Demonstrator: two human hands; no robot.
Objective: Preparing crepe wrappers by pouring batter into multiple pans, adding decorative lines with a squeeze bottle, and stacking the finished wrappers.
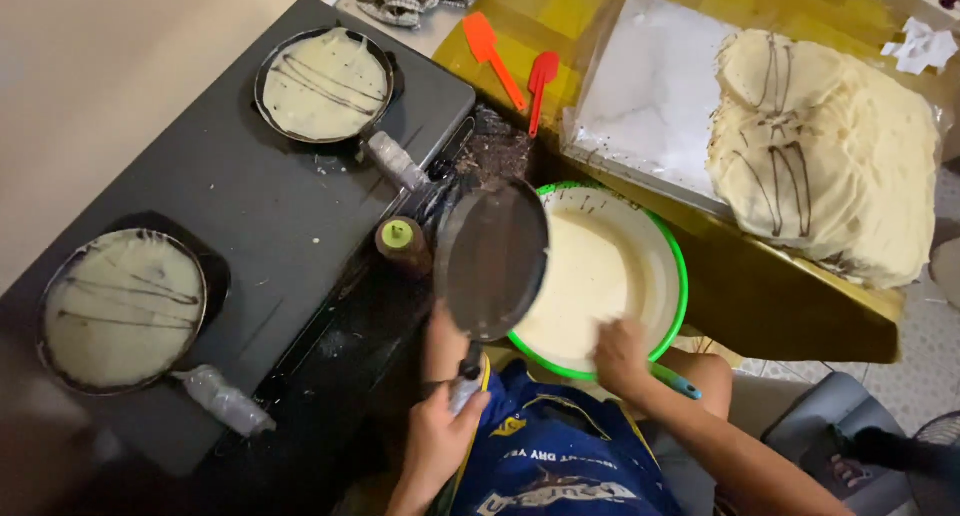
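Note:
My left hand (440, 431) grips the wrapped handle of a small dark frying pan (492, 259), held tilted over the left edge of a big green-rimmed bowl (668, 244) of pale batter (580, 281). My right hand (620, 356) sits at the bowl's near rim, closed around the teal handle (677, 382) of a utensil whose working end I cannot see. A brown squeeze bottle with a green cap (402, 242) stands just left of the held pan.
A dark two-burner stove (270, 206) holds two pans of crepe with chocolate stripes, one at the far burner (324, 84), one at the near burner (122, 308). A pile of finished crepes (830, 146) lies on plastic at right. Two orange spatulas (510, 66) lie beyond.

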